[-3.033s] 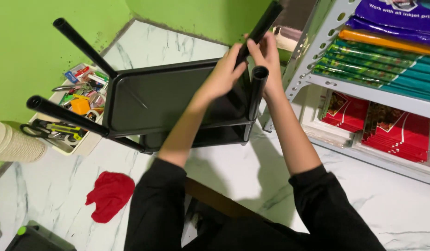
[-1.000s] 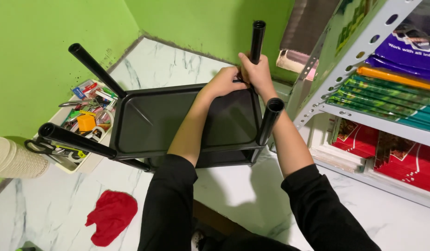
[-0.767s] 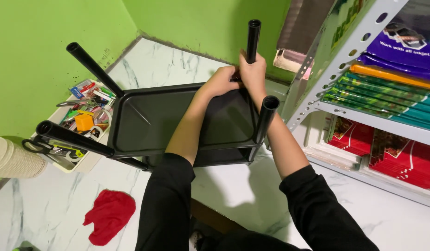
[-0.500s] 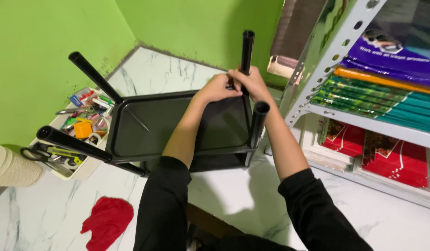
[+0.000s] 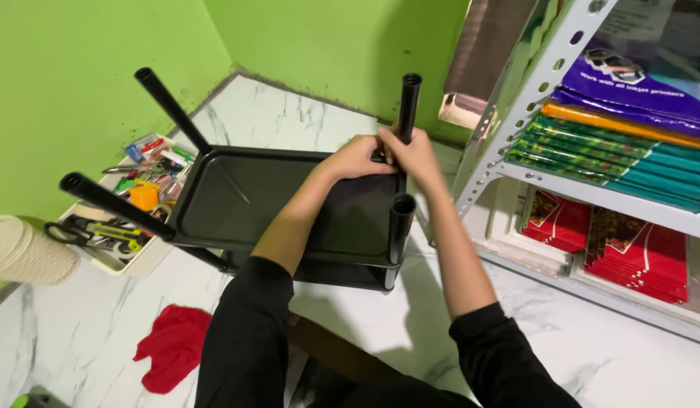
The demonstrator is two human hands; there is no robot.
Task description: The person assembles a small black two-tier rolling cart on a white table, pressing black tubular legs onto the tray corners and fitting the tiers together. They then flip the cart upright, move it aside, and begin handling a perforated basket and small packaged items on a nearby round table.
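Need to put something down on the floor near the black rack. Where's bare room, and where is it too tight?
Bare marble floor lies behind the black rack, toward the green wall corner, and again at near right, in front of the metal shelf unit. Crowded: the tool tray at the left, with the red cloth below it.

So there's this black plastic shelf tray [image 5: 289,204] sitting on the white marbled floor, rectangular with a raised rim and a second tier showing just under it. Four black tube legs poke up from its corners. The far-right leg [image 5: 407,106] stands pretty much upright, with both hands at its base. The near-right leg [image 5: 400,227] is upright too, and the two left legs [image 5: 168,109] lean outward.
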